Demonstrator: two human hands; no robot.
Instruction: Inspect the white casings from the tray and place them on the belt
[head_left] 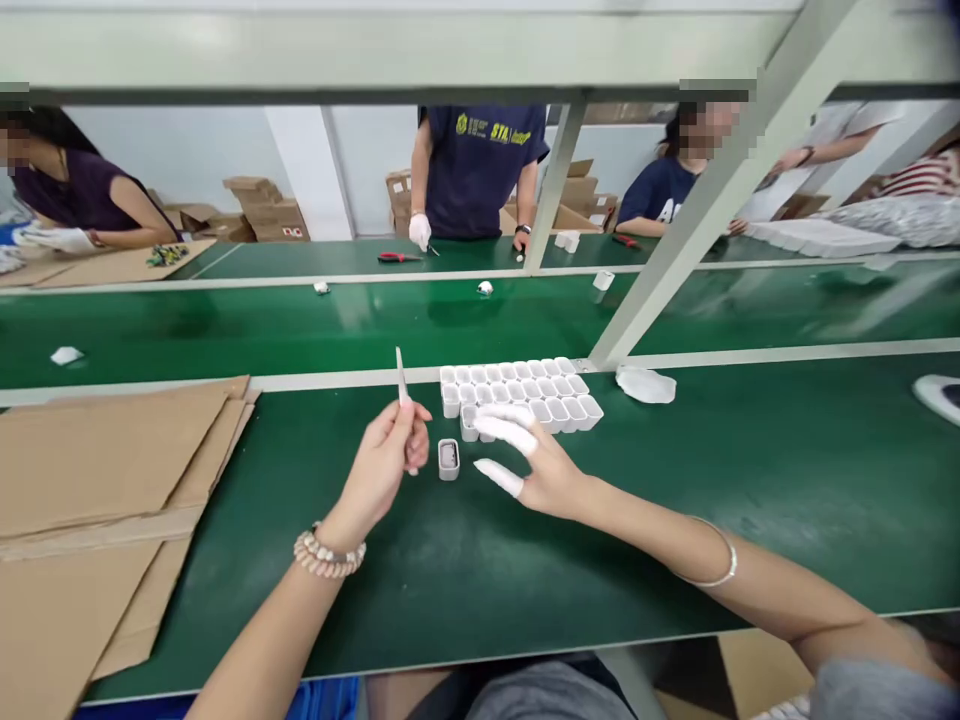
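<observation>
In my left hand (394, 450) I hold a thin, pale, pointed tool (401, 374) upright, its exact kind too small to tell; the fingers are closed round its lower end. My right hand (544, 465), white covers on several fingers, is spread with thumb and fingers apart and nothing visible between them. Its fingertips hang over the front row of small white open-topped cases (517, 378), hiding part of it. Between my hands one separate case (448, 460) stands upright, with something greyish inside.
Flattened cardboard (97, 460) covers the bench at left. A white flat piece (646, 385) lies right of the cases. A slanted metal post (697, 220) rises behind. Across the green conveyor belt (375, 325), carrying several white pieces, people work; one gloved hand (420, 231) is near red-handled pliers (397, 257).
</observation>
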